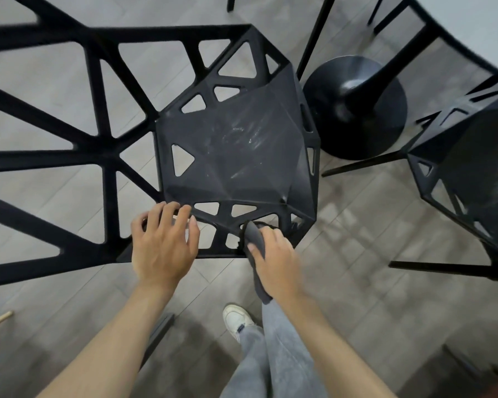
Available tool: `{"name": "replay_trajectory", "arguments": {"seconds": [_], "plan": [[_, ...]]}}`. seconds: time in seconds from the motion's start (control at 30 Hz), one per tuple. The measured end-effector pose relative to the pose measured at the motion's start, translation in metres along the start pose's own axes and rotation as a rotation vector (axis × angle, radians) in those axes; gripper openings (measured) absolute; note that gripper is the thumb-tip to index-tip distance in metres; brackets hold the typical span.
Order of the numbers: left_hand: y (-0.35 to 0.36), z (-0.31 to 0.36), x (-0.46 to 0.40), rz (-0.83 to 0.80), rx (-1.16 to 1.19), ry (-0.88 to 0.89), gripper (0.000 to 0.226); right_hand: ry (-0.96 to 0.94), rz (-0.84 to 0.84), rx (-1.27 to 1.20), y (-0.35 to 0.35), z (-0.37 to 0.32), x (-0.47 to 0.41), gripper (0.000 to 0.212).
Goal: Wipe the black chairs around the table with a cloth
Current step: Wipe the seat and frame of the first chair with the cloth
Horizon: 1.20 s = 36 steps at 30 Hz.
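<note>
Left hand [163,245] rests with loosely spread fingers on the near edge of the black chair [236,150]; right hand [273,254] grips the grey cloth [255,242] against that same edge

Left hand [163,242]: palm down, fingers spread and lightly bent — tips resting forward.
Right hand [273,254]: fingers curled, thumb pressed in — a closed grip.
Forearms: both bare, reaching forward.

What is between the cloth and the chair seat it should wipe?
Nothing visible. The right hand grips the cloth at the chair's near edge; the seat lies bare just beyond it.
</note>
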State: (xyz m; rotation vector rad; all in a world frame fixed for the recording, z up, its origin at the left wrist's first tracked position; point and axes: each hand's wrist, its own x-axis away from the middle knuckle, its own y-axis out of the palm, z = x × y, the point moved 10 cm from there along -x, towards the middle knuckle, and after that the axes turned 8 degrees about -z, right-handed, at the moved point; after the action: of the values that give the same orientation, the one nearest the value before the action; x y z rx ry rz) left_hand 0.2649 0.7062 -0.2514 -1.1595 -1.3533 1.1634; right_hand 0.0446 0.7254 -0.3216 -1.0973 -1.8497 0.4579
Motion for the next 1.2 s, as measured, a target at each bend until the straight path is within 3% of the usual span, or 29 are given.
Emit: {"name": "replay_trajectory", "arguments": {"seconds": [0.17,0.33,0.43,0.67,0.87,1.03,1.2], "plan": [[0.0,0.0,0.0,0.008,-0.014,0.009,0.037,-0.048,-0.264,0.23,0.038,-0.048,-0.081,0.027],[-0.001,0.002,0.002,0.009,-0.023,0.017,0.038,-0.176,-0.218,0.091,0.027,-0.033,-0.074,0.025],[-0.001,0.001,0.001,0.014,-0.018,0.005,0.036,-0.203,-0.212,0.169,0.01,-0.002,-0.051,0.027],[0.0,-0.001,0.0,0.005,-0.013,0.005,0.035,-0.25,-0.079,0.309,-0.005,0.011,-0.029,0.024],[0.002,-0.001,0.002,0.009,0.001,0.014,0.033,-0.454,0.135,0.527,-0.026,0.013,-0.069,0.02],[0.001,-0.001,0.002,0.031,-0.006,0.021,0.031,-0.235,0.348,0.439,-0.088,0.022,-0.156,0.02],[0.001,-0.001,0.002,0.028,0.003,0.029,0.031,-0.168,0.358,0.26,-0.077,0.038,-0.117,0.023]]}}
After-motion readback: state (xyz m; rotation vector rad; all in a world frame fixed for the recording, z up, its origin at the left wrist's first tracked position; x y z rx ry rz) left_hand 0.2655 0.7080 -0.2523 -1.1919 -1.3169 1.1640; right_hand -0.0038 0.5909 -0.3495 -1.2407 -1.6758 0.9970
